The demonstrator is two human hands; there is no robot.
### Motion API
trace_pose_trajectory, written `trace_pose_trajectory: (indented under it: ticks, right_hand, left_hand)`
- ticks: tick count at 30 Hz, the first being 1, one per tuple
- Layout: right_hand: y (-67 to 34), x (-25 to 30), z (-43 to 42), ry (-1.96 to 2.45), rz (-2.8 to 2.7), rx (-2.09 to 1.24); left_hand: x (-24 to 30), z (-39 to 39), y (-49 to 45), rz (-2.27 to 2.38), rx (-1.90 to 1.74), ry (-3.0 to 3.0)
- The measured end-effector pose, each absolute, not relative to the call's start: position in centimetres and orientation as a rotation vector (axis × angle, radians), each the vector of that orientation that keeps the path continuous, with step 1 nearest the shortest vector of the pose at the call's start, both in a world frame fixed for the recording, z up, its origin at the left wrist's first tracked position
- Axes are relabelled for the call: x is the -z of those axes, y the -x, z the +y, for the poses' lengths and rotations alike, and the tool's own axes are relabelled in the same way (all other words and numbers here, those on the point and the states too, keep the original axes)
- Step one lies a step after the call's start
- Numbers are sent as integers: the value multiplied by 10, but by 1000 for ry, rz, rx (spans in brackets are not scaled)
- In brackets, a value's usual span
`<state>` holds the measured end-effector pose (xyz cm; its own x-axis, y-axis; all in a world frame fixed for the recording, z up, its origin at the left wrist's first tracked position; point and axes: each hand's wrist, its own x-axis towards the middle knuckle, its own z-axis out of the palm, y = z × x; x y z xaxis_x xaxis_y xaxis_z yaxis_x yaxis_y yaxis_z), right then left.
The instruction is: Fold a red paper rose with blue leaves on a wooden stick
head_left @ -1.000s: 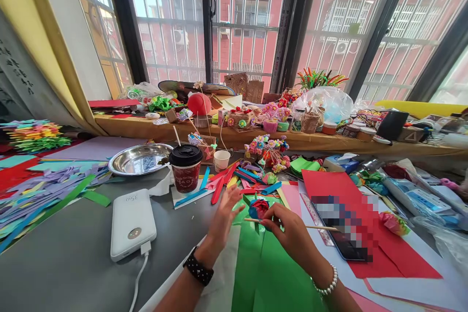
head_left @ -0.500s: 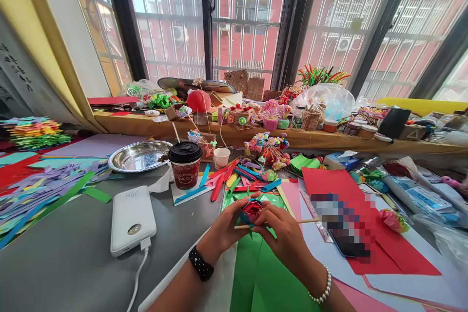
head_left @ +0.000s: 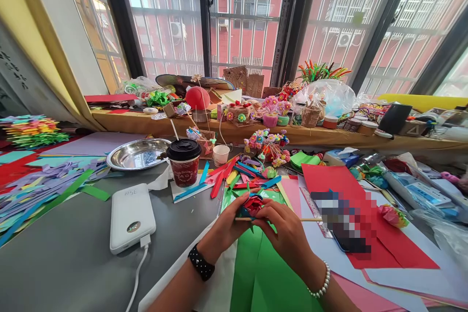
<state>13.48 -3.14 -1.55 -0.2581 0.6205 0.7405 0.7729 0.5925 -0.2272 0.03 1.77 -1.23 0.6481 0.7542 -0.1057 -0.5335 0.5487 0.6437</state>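
Note:
Between my two hands is a paper flower (head_left: pixel 253 204) with red inner petals and blue outer ones; green paper points stick out around it. My left hand (head_left: pixel 228 224) is closed around the flower's left side. My right hand (head_left: pixel 280 226) pinches at its right edge, with a thin wooden stick (head_left: pixel 310 220) running across under the fingers. How the fingers press on the stick is partly hidden. Below both hands lie green paper sheets (head_left: pixel 270 273). Just beyond the flower are loose strips of red and blue paper (head_left: pixel 224 178).
On the left stand a white power bank (head_left: pixel 132 217) with a cable, a lidded paper cup (head_left: pixel 184 165) and a metal plate (head_left: pixel 120 156). A blurred phone (head_left: pixel 347 234) rests on red paper (head_left: pixel 329 180) at right. Crafts and a red ball (head_left: pixel 197 98) line the windowsill.
The flower has turned slightly in my hands, and a green point now shows below it. My hands stay in nearly the same place. The view has shifted a little.

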Motion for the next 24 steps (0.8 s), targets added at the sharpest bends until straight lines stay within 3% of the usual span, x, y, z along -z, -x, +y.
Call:
trace_pose_trajectory:
  ticks: [18,24]
  right_hand:
    - [-132,10,-33,1141,-1915,242]
    - [-144,6,-34,1232,-1834,72]
  left_hand:
    - [16,17,1,346,-742,-671]
    - [18,22,2,400,-802,-666]
